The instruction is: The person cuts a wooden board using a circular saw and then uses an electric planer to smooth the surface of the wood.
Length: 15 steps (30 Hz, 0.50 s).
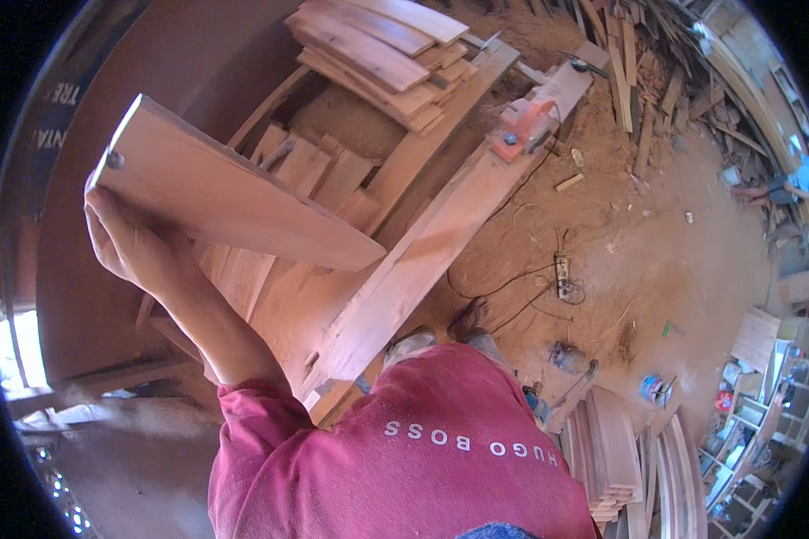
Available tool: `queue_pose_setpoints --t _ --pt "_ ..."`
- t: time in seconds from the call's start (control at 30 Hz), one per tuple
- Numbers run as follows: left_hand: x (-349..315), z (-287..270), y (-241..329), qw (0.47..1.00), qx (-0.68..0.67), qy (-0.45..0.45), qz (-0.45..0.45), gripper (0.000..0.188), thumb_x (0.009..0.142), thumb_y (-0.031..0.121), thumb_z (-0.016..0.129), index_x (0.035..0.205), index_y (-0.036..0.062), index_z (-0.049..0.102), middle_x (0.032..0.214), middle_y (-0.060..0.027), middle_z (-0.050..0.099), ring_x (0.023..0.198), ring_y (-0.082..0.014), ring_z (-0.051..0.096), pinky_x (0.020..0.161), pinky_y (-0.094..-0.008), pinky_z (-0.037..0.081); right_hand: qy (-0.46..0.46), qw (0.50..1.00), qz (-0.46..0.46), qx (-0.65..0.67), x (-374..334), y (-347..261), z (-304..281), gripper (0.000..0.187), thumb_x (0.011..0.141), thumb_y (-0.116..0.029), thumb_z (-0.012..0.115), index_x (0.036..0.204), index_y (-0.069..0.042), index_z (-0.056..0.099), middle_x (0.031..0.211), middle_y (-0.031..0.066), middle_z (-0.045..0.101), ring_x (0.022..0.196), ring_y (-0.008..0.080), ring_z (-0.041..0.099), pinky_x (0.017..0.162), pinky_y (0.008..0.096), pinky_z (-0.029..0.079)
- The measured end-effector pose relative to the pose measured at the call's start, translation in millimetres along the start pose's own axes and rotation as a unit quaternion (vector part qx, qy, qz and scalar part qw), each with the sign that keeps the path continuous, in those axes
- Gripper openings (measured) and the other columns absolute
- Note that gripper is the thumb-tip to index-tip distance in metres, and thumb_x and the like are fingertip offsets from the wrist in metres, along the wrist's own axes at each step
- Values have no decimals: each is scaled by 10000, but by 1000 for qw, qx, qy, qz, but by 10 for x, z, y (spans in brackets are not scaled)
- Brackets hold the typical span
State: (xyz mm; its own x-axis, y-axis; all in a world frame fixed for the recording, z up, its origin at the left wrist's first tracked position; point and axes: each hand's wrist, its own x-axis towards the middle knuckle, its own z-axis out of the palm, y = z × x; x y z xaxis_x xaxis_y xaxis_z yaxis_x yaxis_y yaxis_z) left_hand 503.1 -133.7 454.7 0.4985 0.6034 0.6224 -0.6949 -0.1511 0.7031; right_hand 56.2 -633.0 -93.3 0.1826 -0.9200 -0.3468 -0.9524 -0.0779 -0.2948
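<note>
Handling seems midway: the left hand (121, 238) clasps 1 flat, reddish-brown wooden board (243, 193), raised left of the long, pale-pink wooden beam (436, 238), not yet set down; right hand unseen, state untellable.

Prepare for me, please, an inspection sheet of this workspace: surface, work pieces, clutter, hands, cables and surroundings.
Surface: long wooden beam, with a red power tool on its far part.
Work pieces: wooden board, raised and tilted; whether it touches the beam, cannot tell.
Clutter: stacked boards left of the beam's far end; dusty brown floor with a wood scrap.
Hands: left hand grips the board's outer end; right hand, nothing seen.
Cables: dark cables loose on the floor near a power strip.
Surroundings: person in light blue at far right; cluttered shelves at lower right.
</note>
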Motion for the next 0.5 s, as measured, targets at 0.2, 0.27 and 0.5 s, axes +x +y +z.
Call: queue_pose_setpoints --t 0.2,0.27,0.5 --pt "258 1386 42 978 134 106 117 279 994 229 595 1022 -30 693 1019 -150 683 854 -249 632 762 -407 541 4 1000 14 24 584 -489 -311 494 736 -289 750 1053 86 693 936 281 707 894 384 692 805 458 533" --pt "307 1809 90 968 72 176 161 263 971 204 603 903 -30 702 915 -163 690 773 -226 624 689 -397 535 6 999 18 29 745 -627 -373 491 737 -285 750 1056 84 692 935 278 707 891 381 691 801 456 533" --pt "1371 2417 -1013 855 174 177 455 457 1029 369 558 897 -67 595 857 -155 602 738 -203 595 618 -362 480 -5 999 8 41 1129 -1271 -408 481 741 -271 750 1066 78 689 932 266 706 879 368 688 787 449 533"
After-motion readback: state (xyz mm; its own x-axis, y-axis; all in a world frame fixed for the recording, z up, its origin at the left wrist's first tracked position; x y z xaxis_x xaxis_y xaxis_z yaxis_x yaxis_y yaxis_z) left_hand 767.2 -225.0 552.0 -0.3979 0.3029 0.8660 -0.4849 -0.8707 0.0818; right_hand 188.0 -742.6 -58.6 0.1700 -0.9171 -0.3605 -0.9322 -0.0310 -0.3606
